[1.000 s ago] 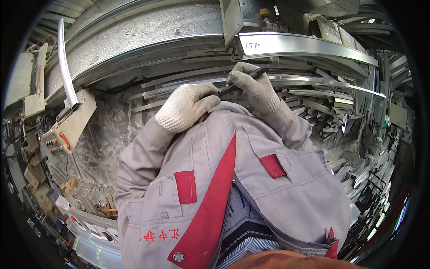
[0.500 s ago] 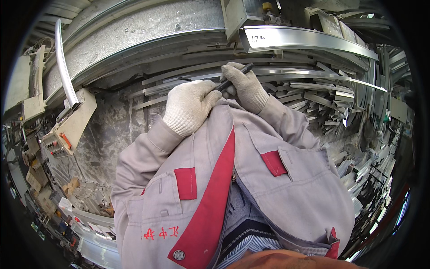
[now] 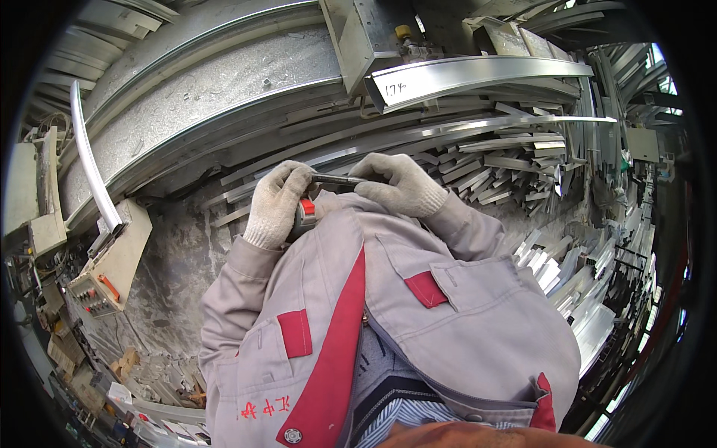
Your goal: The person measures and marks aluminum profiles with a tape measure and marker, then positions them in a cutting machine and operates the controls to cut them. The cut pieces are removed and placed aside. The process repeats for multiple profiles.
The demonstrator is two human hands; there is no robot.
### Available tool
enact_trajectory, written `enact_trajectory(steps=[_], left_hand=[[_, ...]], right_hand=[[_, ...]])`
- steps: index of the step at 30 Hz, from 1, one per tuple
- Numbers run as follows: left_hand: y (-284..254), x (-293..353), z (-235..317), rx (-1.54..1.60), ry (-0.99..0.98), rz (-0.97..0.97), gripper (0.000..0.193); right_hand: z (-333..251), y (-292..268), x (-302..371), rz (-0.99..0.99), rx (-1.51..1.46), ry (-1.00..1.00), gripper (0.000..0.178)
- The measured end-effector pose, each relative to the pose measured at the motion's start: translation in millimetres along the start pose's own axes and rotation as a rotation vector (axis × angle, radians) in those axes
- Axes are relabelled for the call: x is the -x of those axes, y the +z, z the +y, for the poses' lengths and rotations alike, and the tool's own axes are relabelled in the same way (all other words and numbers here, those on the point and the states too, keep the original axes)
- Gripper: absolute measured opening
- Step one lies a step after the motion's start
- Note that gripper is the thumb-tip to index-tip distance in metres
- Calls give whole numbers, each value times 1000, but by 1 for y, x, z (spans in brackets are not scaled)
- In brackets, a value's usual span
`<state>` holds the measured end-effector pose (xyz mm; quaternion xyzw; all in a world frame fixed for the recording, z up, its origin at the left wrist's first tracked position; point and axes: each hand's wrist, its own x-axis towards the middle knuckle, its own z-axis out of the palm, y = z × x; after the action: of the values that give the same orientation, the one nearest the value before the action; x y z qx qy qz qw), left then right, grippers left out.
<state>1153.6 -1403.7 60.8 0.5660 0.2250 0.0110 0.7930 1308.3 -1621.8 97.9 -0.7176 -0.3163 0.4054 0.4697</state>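
Observation:
Both my hands wear white knit gloves and meet close in front of my chest. My left hand (image 3: 275, 203) is closed around a small grey tape measure with a red button (image 3: 303, 213). My right hand (image 3: 401, 184) pinches the far end of a thin dark strip or pen (image 3: 336, 179) that spans between the two hands. Which of the two it is cannot be made out. My grey jacket with red trim (image 3: 418, 313) fills the lower view.
A curved shiny metal profile (image 3: 478, 73) rests on a grey machine block (image 3: 358, 33) above the hands. Several cut aluminium bars (image 3: 508, 160) lie stacked to the right. A bent strip (image 3: 89, 157) and a control box with buttons (image 3: 104, 272) are at the left.
Both hands have drawn back from the metal bars toward my chest and to the left. The tape measure with its red button has come into sight in the left hand.

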Motion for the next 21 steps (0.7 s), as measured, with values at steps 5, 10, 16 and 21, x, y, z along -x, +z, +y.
enact_trajectory(steps=[5,10,16,21], left_hand=[[-9,-1,-13,163,-12,55,35],[-2,-1,-14,328,-29,24,36],[8,-18,-31,380,-8,-87,38],[9,-17,-35,563,-14,123,35]], right_hand=[[-1,28,0,118,475,-172,27],[0,45,-4,205,237,-101,31],[-9,44,-8,106,-225,293,40],[14,-26,3,204,24,2,41]])
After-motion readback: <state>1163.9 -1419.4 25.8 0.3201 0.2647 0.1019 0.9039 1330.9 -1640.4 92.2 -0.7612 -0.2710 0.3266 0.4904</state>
